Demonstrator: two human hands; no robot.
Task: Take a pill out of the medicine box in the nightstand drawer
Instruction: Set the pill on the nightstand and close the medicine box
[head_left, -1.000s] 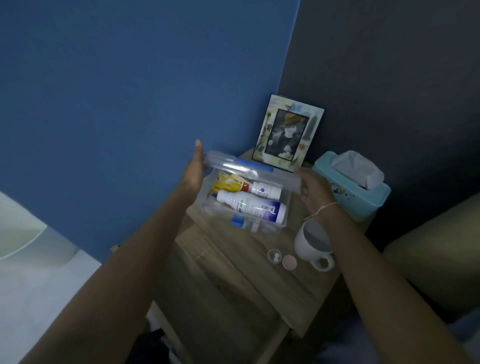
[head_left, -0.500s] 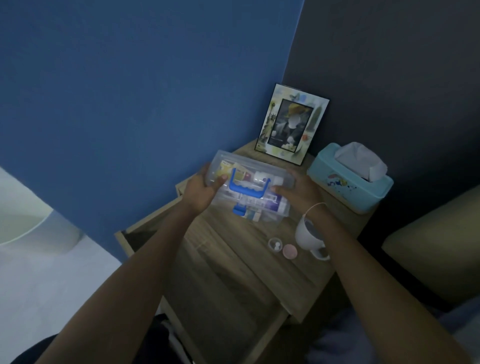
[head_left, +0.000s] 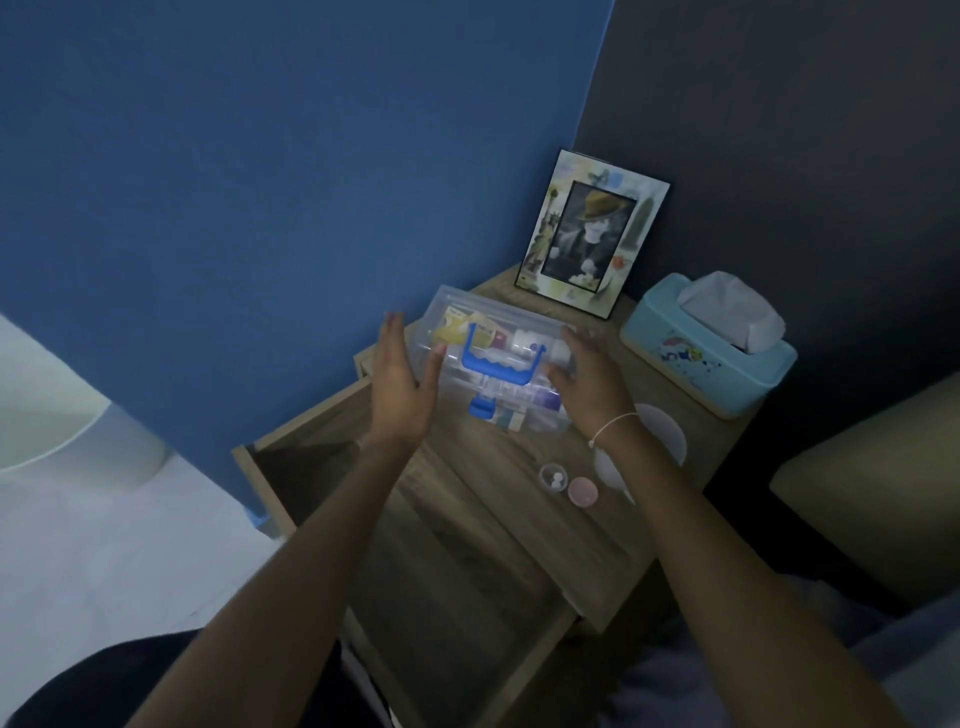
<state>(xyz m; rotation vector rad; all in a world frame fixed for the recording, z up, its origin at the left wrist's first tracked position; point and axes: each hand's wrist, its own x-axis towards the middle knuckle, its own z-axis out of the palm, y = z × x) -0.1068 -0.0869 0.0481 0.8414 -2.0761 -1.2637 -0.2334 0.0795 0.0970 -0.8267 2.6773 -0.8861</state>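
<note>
The clear medicine box (head_left: 498, 332) with a blue handle stands on the wooden nightstand (head_left: 498, 478), its lid on, with bottles and packets showing through. My left hand (head_left: 402, 384) hovers flat just left of the box, fingers spread, touching nothing that I can see. My right hand (head_left: 587, 379) is at the box's right end, fingers apart, close to or just touching it. A small clear cap (head_left: 553, 476) holding white pills lies on the top nearer me, with a pink cap (head_left: 583, 491) beside it. The drawer (head_left: 311, 452) stands pulled out below.
A framed photo (head_left: 592, 234) leans on the dark wall at the back. A teal tissue box (head_left: 711, 348) sits at the back right, and a white mug (head_left: 660, 441) shows behind my right wrist. A beige cushion edge (head_left: 872, 467) lies to the right.
The lid, held raised above the open box a second ago, is down on the box. Both hands have since come off the box's ends and spread apart.
</note>
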